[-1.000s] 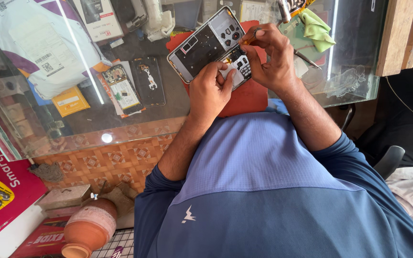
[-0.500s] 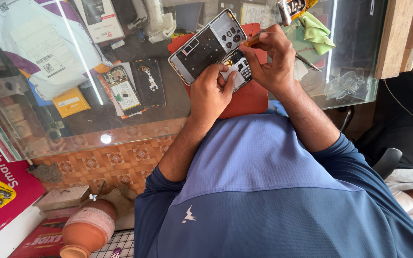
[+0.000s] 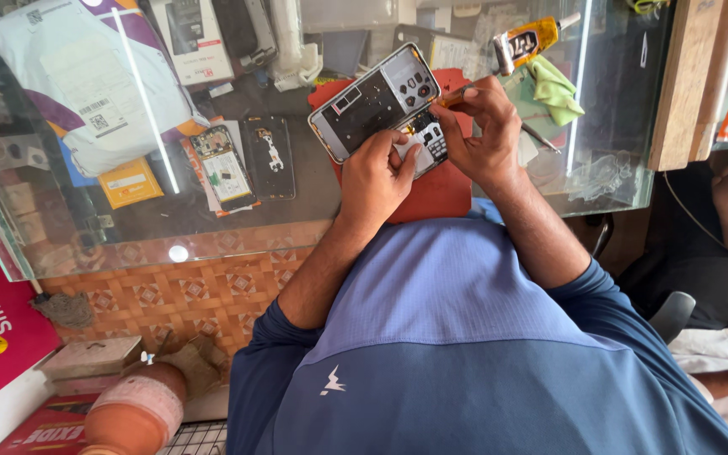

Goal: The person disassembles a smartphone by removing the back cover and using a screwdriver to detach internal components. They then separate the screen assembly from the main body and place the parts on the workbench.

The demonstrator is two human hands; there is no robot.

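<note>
Left to right: spare phones [image 3: 246, 164] on the glass counter [image 3: 212, 227]; left hand [image 3: 377, 181] gripping the opened phone [image 3: 381, 101] over a red mat [image 3: 440, 190]; right hand [image 3: 482, 126] pinching a screwdriver [image 3: 457, 95]. Ideally, keep the phone braced and the tip square.

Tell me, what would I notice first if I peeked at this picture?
Most likely the opened silver smartphone with its dark insides showing, gripped from below by the left hand over a red mat on the glass counter. The right hand pokes a thin orange-handled tool into it. Farther left lie two more opened phones.
</note>
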